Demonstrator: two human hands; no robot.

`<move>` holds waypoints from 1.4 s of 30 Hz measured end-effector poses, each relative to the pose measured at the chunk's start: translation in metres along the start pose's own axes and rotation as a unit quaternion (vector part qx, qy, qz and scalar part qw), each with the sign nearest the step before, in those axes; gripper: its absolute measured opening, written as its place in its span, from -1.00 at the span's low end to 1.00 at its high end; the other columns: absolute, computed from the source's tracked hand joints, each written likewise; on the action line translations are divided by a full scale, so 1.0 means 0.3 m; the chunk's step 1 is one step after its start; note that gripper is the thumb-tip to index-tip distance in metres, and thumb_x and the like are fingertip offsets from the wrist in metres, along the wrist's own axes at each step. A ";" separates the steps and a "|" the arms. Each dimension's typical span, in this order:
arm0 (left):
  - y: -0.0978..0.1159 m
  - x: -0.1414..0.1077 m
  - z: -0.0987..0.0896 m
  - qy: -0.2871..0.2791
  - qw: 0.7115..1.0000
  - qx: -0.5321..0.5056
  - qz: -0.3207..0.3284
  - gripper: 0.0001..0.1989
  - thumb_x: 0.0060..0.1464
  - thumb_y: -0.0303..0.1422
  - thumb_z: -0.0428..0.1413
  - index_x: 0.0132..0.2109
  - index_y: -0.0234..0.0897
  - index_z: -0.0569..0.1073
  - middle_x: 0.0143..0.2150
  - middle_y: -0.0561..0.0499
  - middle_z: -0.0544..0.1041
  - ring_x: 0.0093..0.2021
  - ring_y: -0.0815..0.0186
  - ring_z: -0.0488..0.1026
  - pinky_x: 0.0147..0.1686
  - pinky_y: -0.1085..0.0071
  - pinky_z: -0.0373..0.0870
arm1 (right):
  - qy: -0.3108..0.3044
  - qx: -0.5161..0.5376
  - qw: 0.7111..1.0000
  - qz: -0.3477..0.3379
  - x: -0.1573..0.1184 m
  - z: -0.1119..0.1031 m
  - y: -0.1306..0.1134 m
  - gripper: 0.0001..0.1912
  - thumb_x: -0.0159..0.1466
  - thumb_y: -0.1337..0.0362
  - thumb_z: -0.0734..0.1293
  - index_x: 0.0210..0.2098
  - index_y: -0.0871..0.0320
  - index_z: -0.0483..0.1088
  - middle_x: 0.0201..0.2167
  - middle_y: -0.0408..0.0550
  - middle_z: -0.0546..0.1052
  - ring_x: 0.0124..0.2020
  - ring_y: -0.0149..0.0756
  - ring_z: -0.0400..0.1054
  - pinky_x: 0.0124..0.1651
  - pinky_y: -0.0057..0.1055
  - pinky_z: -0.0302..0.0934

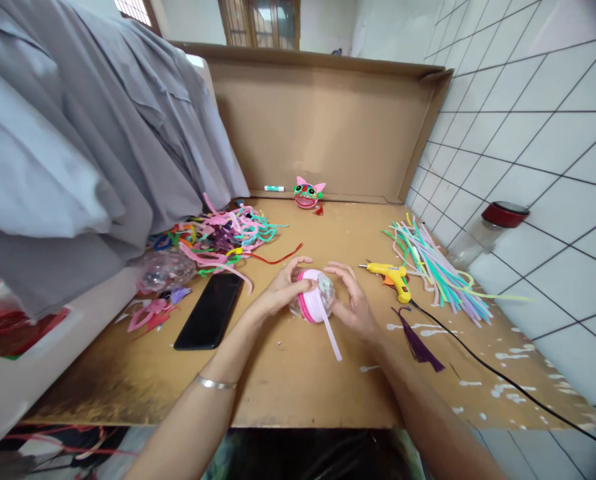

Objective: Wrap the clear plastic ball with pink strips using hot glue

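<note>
Ball [328, 291] banded with pink strips [317, 308], left of the glue gun [397, 275], left hand [284, 289] grasping the ball's banded side, right hand [357, 304] cupping its other side, 1 phone [211, 313] farther left, pipe cleaners [439, 275] on the gun's right

Ball [329, 288] clear, glossy plastic; pink strips [316, 305] matt; glue gun [391, 272] smooth yellow plastic; phone [210, 312] glossy, glass-like; bracelet [215, 383] shiny metal; craft stems [435, 270] fuzzy; drape [118, 120] soft matt cloth; backboard [323, 127] matt cardboard; wall tiles [538, 150] smooth, glazed; tabletop [288, 393] scuffed
</note>
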State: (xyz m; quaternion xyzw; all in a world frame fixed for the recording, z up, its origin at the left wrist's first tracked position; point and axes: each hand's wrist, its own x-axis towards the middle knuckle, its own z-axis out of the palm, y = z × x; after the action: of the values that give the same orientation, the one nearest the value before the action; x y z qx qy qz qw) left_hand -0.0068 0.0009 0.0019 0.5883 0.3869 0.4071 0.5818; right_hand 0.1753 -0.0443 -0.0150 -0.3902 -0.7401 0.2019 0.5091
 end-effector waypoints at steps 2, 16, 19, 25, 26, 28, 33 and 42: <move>-0.003 0.004 0.000 0.015 1.000 -0.008 -0.011 -0.41 -0.27 -0.33 0.21 -0.01 -0.25 0.28 -0.34 0.12 0.44 -0.40 0.37 0.40 -0.39 0.47 0.33 | -0.001 -0.061 0.997 -0.050 -0.007 0.007 -0.015 -0.57 0.23 0.15 0.24 0.08 0.08 0.29 0.13 0.12 0.33 0.21 -0.05 0.20 0.22 -0.05 0.09; -0.002 0.008 -0.002 0.025 1.000 0.005 -0.018 -0.46 -0.25 -0.29 0.18 -0.04 -0.26 0.30 -0.31 0.09 0.44 -0.37 0.35 0.40 -0.39 0.45 0.33 | 0.066 -0.172 0.971 -0.154 -0.014 0.015 -0.029 -0.88 0.25 0.30 0.28 -0.30 0.04 0.47 -0.25 -0.02 0.50 -0.24 -0.22 0.38 -0.15 -0.22 0.19; 0.001 0.004 0.000 0.012 1.000 0.007 -0.018 -0.47 -0.23 -0.26 0.19 -0.05 -0.26 0.28 -0.32 0.08 0.44 -0.36 0.34 0.39 -0.35 0.43 0.32 | 0.066 -0.158 0.977 -0.125 -0.010 0.014 -0.034 -0.87 0.26 0.27 0.27 -0.32 0.05 0.48 -0.30 -0.03 0.50 -0.26 -0.23 0.39 -0.15 -0.21 0.22; 0.006 0.001 0.004 0.021 1.000 0.016 -0.001 -0.50 -0.25 -0.26 0.17 -0.08 -0.25 0.29 -0.28 0.05 0.44 -0.32 0.33 0.38 -0.33 0.42 0.32 | 0.068 -0.159 0.975 -0.139 -0.010 0.016 -0.037 -0.90 0.25 0.29 0.28 -0.33 0.06 0.46 -0.33 -0.03 0.50 -0.29 -0.25 0.40 -0.19 -0.24 0.25; 0.006 0.001 0.004 0.024 1.000 0.015 0.001 -0.50 -0.25 -0.26 0.17 -0.09 -0.25 0.29 -0.29 0.05 0.44 -0.32 0.33 0.37 -0.33 0.42 0.32 | 0.069 -0.159 0.974 -0.142 -0.010 0.017 -0.037 -0.90 0.25 0.30 0.28 -0.33 0.06 0.46 -0.33 -0.03 0.50 -0.29 -0.24 0.40 -0.19 -0.23 0.25; 0.006 0.003 0.005 0.025 1.000 0.009 -0.001 -0.50 -0.27 -0.28 0.17 -0.09 -0.26 0.30 -0.29 0.05 0.44 -0.33 0.34 0.37 -0.35 0.43 0.32 | 0.069 -0.156 0.975 -0.140 -0.010 0.019 -0.034 -0.91 0.24 0.29 0.29 -0.33 0.06 0.45 -0.32 -0.03 0.50 -0.29 -0.24 0.40 -0.18 -0.22 0.26; 0.005 0.000 0.011 0.026 0.999 -0.024 -0.020 -0.51 -0.27 -0.31 0.18 -0.10 -0.26 0.31 -0.32 0.09 0.43 -0.39 0.38 0.35 -0.41 0.47 0.28 | 0.045 -0.135 0.982 -0.123 -0.012 0.021 -0.027 -0.90 0.23 0.27 0.28 -0.33 0.04 0.46 -0.25 -0.01 0.48 -0.20 -0.19 0.39 -0.12 -0.19 0.25; 0.006 -0.010 0.009 0.011 1.000 -0.016 -0.009 -0.56 -0.20 -0.30 0.16 -0.09 -0.22 0.33 -0.25 0.07 0.46 -0.31 0.33 0.41 -0.33 0.44 0.32 | 0.067 -0.150 0.976 -0.140 -0.031 0.052 -0.009 -0.88 0.24 0.29 0.27 -0.29 0.05 0.46 -0.24 0.02 0.47 -0.19 -0.19 0.38 -0.12 -0.20 0.31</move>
State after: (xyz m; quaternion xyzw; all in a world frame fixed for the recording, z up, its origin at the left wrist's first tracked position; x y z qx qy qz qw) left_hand -0.0055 -0.0028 0.0037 0.5706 0.3920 0.4145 0.5907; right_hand 0.1617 -0.0517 -0.0249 -0.3675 -0.7734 -0.0117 0.5164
